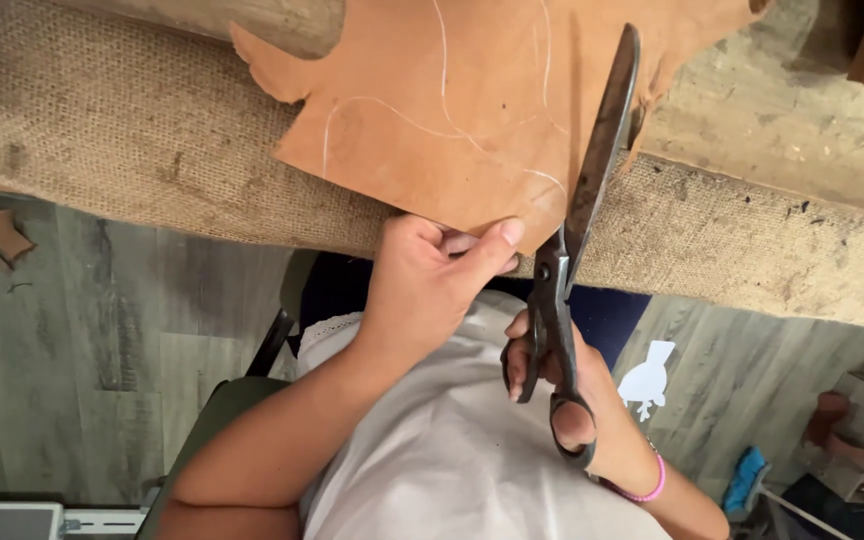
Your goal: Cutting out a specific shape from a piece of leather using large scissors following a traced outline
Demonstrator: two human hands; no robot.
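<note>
Gripping the scissors (577, 250) with fingers closed through the loops, the right hand (562, 385) works blades into the leather (452, 110). Left hand (432, 280) pinches the sheet's near edge, overhanging the burlap-covered table (132, 140). I'd say follow that chalk line (402, 115) slowly.
</note>
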